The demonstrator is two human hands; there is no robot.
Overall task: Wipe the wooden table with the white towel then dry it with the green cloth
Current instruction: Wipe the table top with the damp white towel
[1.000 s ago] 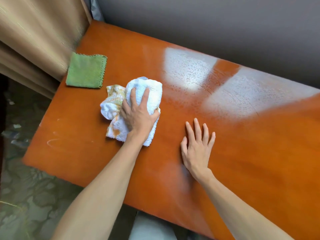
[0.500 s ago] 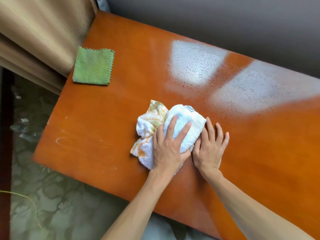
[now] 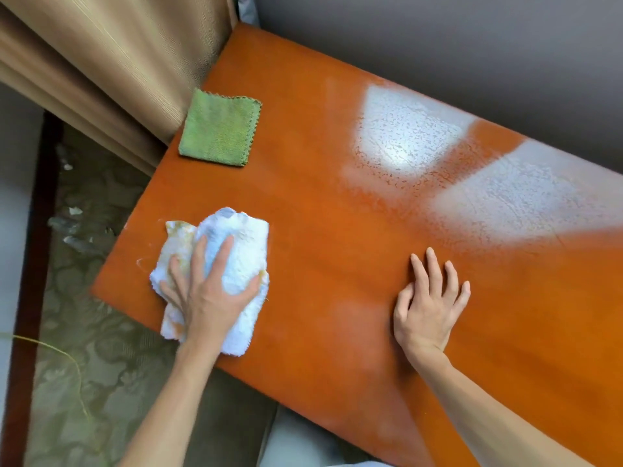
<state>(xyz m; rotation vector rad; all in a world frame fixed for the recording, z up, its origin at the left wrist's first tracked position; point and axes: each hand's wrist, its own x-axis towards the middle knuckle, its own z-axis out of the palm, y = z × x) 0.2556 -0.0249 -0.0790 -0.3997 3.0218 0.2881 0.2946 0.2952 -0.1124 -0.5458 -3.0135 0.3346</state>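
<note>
The orange-brown wooden table (image 3: 337, 251) fills the head view. A bunched white towel (image 3: 244, 237) with yellow-orange stains lies near the table's front left corner. My left hand (image 3: 205, 291) presses down on it with spread, fairly straight fingers, the thumb lying along the towel's right side. My right hand (image 3: 428, 301) rests flat on the bare wood to the right, fingers spread, holding nothing. The folded green cloth (image 3: 219, 128) lies untouched at the table's left edge, farther back.
A beige curtain (image 3: 118, 62) hangs right beside the table's left edge and the green cloth. A grey wall (image 3: 438, 35) runs along the far edge. Two bright patches of reflected light (image 3: 404, 136) show on the far tabletop. Patterned floor (image 3: 84, 332) lies below left.
My left hand has slid the towel from beside my right hand back to the left, near the front left corner. My right hand has stayed flat on the table.
</note>
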